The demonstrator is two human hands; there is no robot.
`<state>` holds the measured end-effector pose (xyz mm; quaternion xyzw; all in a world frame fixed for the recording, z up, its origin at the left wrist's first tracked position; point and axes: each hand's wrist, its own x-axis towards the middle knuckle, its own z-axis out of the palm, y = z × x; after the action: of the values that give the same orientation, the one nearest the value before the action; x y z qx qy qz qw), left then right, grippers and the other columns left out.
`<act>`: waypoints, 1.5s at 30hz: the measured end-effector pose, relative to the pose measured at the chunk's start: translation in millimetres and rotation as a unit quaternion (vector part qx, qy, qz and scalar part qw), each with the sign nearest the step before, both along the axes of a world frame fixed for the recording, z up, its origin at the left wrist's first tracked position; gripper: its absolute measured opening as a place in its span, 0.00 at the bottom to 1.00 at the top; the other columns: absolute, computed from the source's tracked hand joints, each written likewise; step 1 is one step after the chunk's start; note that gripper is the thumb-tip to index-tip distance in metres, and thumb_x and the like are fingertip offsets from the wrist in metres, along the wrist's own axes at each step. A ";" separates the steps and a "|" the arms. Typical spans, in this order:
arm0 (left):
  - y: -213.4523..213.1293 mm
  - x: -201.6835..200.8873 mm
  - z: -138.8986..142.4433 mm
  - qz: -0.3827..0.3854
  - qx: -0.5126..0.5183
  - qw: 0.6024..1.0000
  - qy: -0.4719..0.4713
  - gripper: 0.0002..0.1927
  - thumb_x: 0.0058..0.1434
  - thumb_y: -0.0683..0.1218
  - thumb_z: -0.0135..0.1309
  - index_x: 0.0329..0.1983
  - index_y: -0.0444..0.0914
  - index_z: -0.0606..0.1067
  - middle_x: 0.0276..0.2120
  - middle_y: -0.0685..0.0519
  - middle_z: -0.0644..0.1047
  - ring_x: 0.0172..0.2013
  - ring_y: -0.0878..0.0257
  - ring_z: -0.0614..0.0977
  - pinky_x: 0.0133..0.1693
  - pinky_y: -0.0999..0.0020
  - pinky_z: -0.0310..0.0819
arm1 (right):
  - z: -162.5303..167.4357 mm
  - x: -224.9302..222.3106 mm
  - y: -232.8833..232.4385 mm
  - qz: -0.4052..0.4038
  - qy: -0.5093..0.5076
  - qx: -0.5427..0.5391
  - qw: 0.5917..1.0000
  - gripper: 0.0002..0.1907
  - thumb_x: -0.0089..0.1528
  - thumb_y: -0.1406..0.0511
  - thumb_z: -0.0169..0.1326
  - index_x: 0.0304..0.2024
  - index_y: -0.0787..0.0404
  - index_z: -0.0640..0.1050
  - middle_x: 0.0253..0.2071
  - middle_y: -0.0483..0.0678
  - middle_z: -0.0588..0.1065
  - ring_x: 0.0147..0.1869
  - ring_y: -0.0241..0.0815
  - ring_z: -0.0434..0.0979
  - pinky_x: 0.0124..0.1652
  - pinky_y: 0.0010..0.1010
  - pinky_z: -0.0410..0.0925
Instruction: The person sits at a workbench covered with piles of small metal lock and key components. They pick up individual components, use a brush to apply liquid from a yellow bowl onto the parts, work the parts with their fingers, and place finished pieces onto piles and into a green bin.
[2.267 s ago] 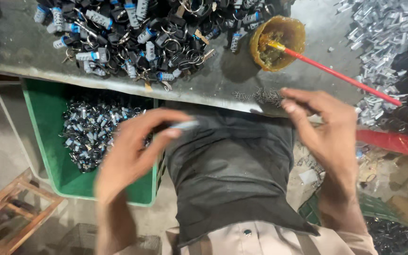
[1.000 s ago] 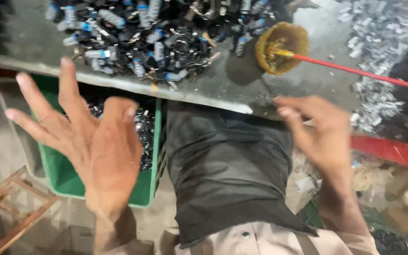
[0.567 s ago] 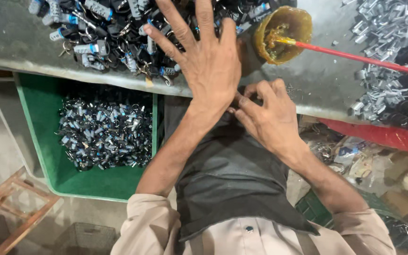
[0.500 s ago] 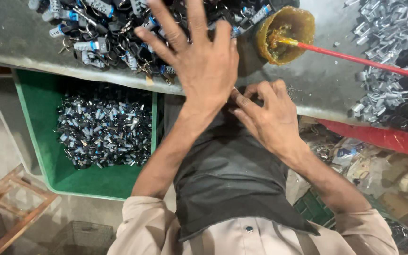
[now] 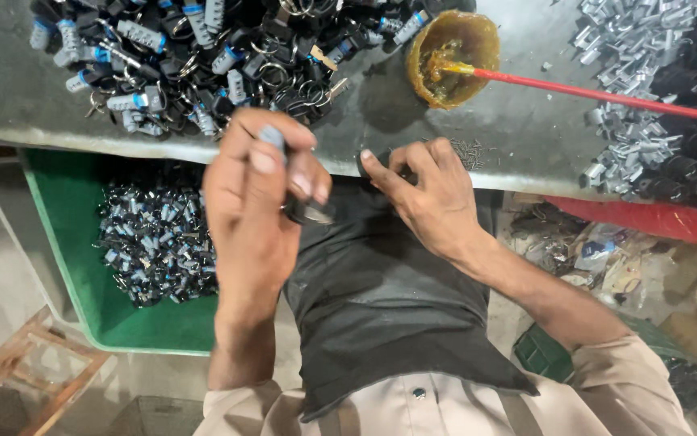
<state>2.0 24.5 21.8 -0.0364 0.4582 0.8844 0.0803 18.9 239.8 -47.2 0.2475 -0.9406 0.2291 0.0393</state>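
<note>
My left hand (image 5: 256, 202) is raised over my lap, fingers closed around a small keychain piece (image 5: 272, 137) with a grey-blue cap and a dark metal ring (image 5: 310, 212) hanging below it. My right hand (image 5: 425, 194) rests at the near edge of the grey table (image 5: 381, 121), fingertips pinching something small and dark that I cannot make out. A heap of black and blue keychain parts (image 5: 203, 48) with rings covers the table's far left, just beyond my left hand.
A yellow bowl (image 5: 453, 48) of amber glue holds a red stick (image 5: 599, 90). Silver metal pieces (image 5: 631, 73) pile up at the right. A green bin (image 5: 82, 266) of finished pieces sits below the table, left of my dark apron (image 5: 389, 299). A wooden frame (image 5: 9, 379) lies lower left.
My left hand reached with spread fingers onto the keychain heap, then pulled back toward my lap, closed on one piece. My right hand stayed at the table's edge.
</note>
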 end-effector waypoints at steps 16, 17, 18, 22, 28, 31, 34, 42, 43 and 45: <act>41.6 48.7 -53.7 -0.098 0.164 0.956 -0.224 0.16 0.75 0.45 0.52 0.63 0.37 0.68 0.40 0.55 0.72 0.34 0.69 0.72 0.37 0.73 0.70 | 25.1 20.2 -6.1 -0.161 -0.300 -0.539 0.771 0.09 0.62 0.82 0.61 0.42 0.70 0.78 0.50 0.49 0.67 0.50 0.39 0.79 0.50 0.28 0.78; 40.8 49.9 -54.5 -0.099 0.154 0.959 -0.215 0.17 0.75 0.45 0.52 0.63 0.37 0.69 0.40 0.55 0.72 0.35 0.69 0.72 0.37 0.73 0.70 | 26.6 20.7 -7.5 -0.163 -0.296 -0.538 0.772 0.09 0.62 0.82 0.61 0.42 0.70 0.78 0.50 0.48 0.67 0.49 0.39 0.79 0.50 0.27 0.78; 39.6 50.8 -54.9 -0.101 0.144 0.962 -0.207 0.17 0.75 0.46 0.52 0.64 0.36 0.69 0.40 0.55 0.72 0.35 0.70 0.72 0.37 0.73 0.71 | 28.0 21.4 -8.5 -0.165 -0.294 -0.537 0.773 0.09 0.62 0.82 0.61 0.42 0.70 0.77 0.50 0.48 0.67 0.49 0.39 0.80 0.49 0.27 0.78; 34.5 52.3 -55.0 -0.111 0.111 0.970 -0.183 0.17 0.75 0.46 0.52 0.64 0.36 0.70 0.43 0.55 0.74 0.38 0.70 0.73 0.39 0.74 0.72 | 32.1 22.5 -8.3 -0.170 -0.281 -0.511 0.794 0.08 0.63 0.81 0.61 0.43 0.71 0.77 0.50 0.48 0.67 0.48 0.36 0.78 0.48 0.25 0.77; 35.0 52.5 -53.9 -0.111 0.126 0.966 -0.194 0.18 0.76 0.46 0.52 0.65 0.34 0.71 0.42 0.54 0.74 0.37 0.69 0.75 0.39 0.75 0.72 | 37.4 27.1 -8.6 -0.183 -0.270 -0.489 0.809 0.09 0.64 0.80 0.62 0.44 0.70 0.78 0.48 0.48 0.67 0.48 0.34 0.76 0.49 0.23 0.76; 36.6 53.8 -52.6 -0.098 0.078 0.980 -0.155 0.18 0.75 0.46 0.52 0.63 0.33 0.71 0.50 0.53 0.77 0.41 0.70 0.75 0.41 0.73 0.74 | 39.1 30.6 -6.3 -0.195 -0.258 -0.457 0.828 0.09 0.62 0.79 0.64 0.43 0.71 0.78 0.50 0.48 0.67 0.48 0.35 0.76 0.48 0.24 0.75; 36.0 53.5 -50.7 -0.108 0.002 0.988 -0.111 0.17 0.76 0.47 0.51 0.63 0.33 0.72 0.54 0.52 0.78 0.42 0.71 0.76 0.44 0.72 0.77 | 34.1 31.4 1.5 -0.170 -0.245 -0.442 0.846 0.10 0.63 0.79 0.65 0.43 0.71 0.78 0.49 0.48 0.68 0.48 0.35 0.74 0.47 0.22 0.73; 25.7 37.6 -35.7 -0.175 0.062 0.973 -0.134 0.17 0.76 0.45 0.51 0.64 0.31 0.73 0.47 0.50 0.79 0.41 0.69 0.77 0.47 0.72 0.75 | 11.1 23.0 25.4 -0.182 -0.357 -0.698 0.594 0.31 0.59 0.77 0.61 0.61 0.61 0.63 0.44 0.47 0.68 0.47 0.40 0.78 0.40 0.31 0.78; 26.0 35.6 -33.4 -0.175 0.058 0.976 -0.115 0.17 0.77 0.45 0.51 0.65 0.33 0.72 0.45 0.50 0.79 0.42 0.69 0.77 0.49 0.71 0.76 | 13.2 17.3 36.4 -0.213 -0.295 -0.697 0.617 0.28 0.65 0.76 0.60 0.63 0.62 0.63 0.40 0.48 0.68 0.41 0.40 0.77 0.36 0.29 0.75; 32.3 29.5 -32.7 -0.125 0.031 0.987 -0.100 0.14 0.76 0.44 0.51 0.61 0.34 0.71 0.43 0.50 0.79 0.40 0.68 0.78 0.46 0.71 0.75 | 17.9 9.2 53.4 -0.255 -0.151 -0.651 0.699 0.24 0.72 0.74 0.60 0.66 0.64 0.64 0.39 0.48 0.69 0.37 0.39 0.74 0.35 0.25 0.71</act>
<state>31.5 56.8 -10.9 -0.0650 0.4215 0.8729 0.2370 28.1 293.1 -29.3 -0.1268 -0.5772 0.7998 0.1054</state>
